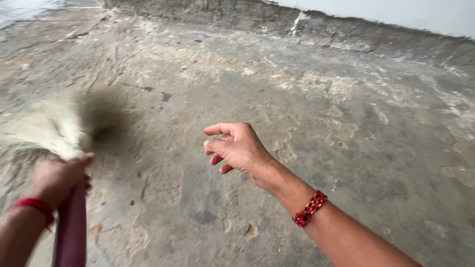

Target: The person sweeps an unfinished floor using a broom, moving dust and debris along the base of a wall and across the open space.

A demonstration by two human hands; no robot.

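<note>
My left hand (58,177) grips a broom by its dark red handle (71,227) at the lower left. The broom's pale grass bristles (52,127) fan out to the upper left, blurred with motion, just above the concrete floor. A red band is on that wrist. My right hand (236,147) hovers in the middle of the view, holding nothing, fingers loosely curled and apart. A red and yellow beaded bracelet (309,208) circles the right wrist.
The floor is rough, stained grey concrete (346,123) with sandy patches and small dark spots. A white wall (396,12) with a dirty lower edge runs along the top right. A wet, shiny patch (24,10) lies at the top left corner.
</note>
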